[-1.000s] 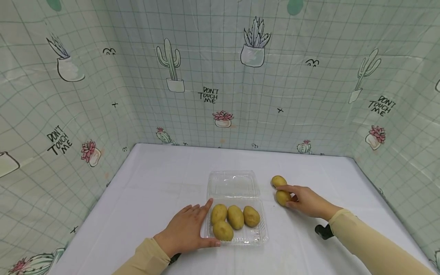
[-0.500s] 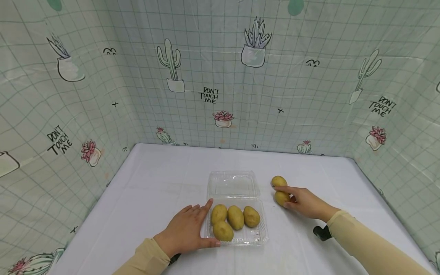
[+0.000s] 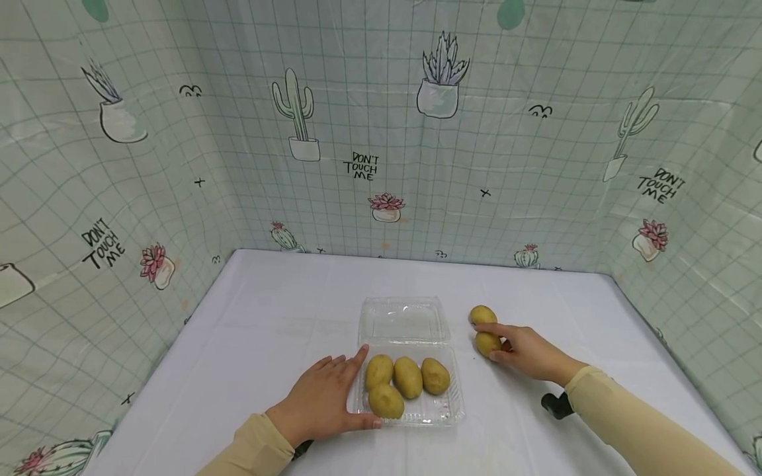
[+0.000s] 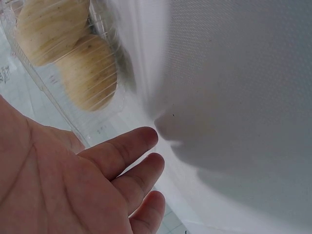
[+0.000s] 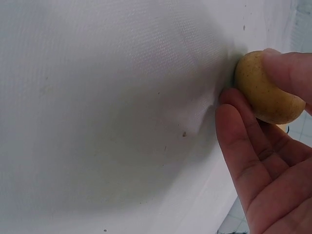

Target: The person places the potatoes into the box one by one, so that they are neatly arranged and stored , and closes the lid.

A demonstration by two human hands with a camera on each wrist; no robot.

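Note:
A clear plastic clamshell box [image 3: 437,415] stands with its lid folded back, several yellow potatoes [image 3: 408,378] in its base. Along the box's left side lies my left hand [image 3: 318,402], fingers spread, index fingertip and thumb right at the rim. The left wrist view shows its fingers straight beside the see-through wall, potatoes [image 4: 91,73] behind it. To the right of the box, my right hand [image 3: 528,354] pinches a potato [image 3: 487,344] between thumb and fingers, low at the cloth. In the right wrist view the thumb presses on this potato [image 5: 261,90].
Another potato [image 3: 483,314] lies just beyond the pinched one. The lid [image 3: 401,318] extends behind the base on the white-covered table [image 3: 286,297]. A grid-patterned curtain with cactus drawings [image 3: 387,139] encloses the back and sides.
My right hand and the pinched potato have shifted very slightly left. The left hand and the box have stayed put.

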